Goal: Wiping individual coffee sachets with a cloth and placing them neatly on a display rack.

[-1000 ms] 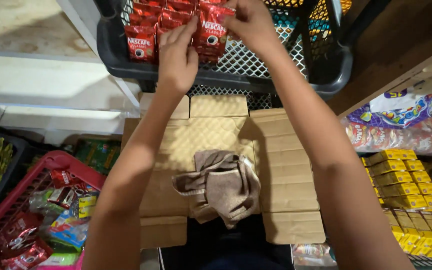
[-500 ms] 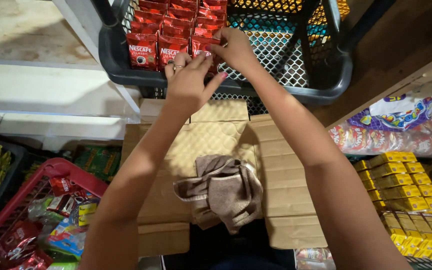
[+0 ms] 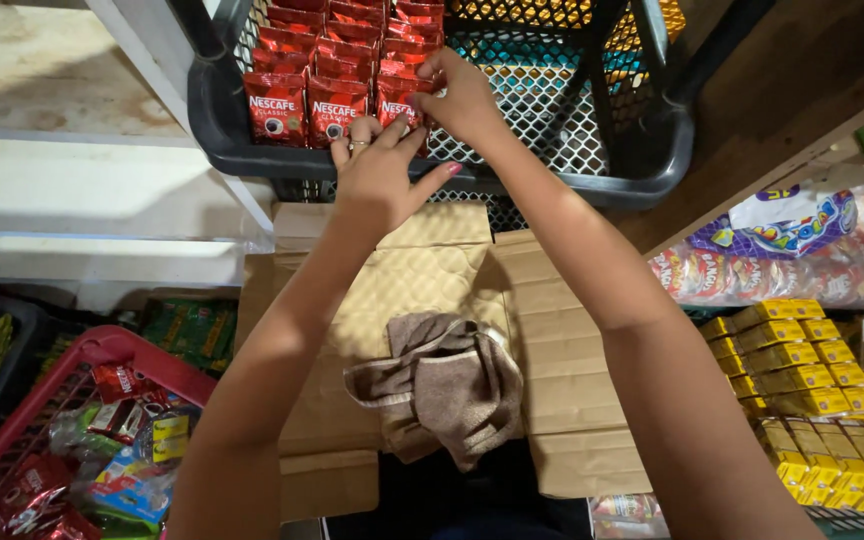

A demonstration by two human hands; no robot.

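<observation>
Several small red sachets (image 3: 330,70) stand in rows at the left end of a dark plastic mesh basket (image 3: 652,175). My right hand (image 3: 464,98) reaches into the basket and pinches the nearest right-hand red sachet (image 3: 399,105). My left hand (image 3: 380,178) rests on the basket's front rim just below the sachets, fingers spread and holding nothing; a ring shows on one finger. Both forearms stretch up from the bottom of the view.
An opened brown cardboard box (image 3: 562,400) lies below the basket with a crumpled beige cloth (image 3: 447,390) on it. A red basket of mixed packets (image 3: 92,440) sits bottom left. Yellow packets (image 3: 812,390) and bagged snacks (image 3: 802,250) fill shelves on the right.
The view has shifted so the basket sits a little lower in frame. My left hand has slid down off the sachets to the basket rim. My right hand stays on the sachets.
</observation>
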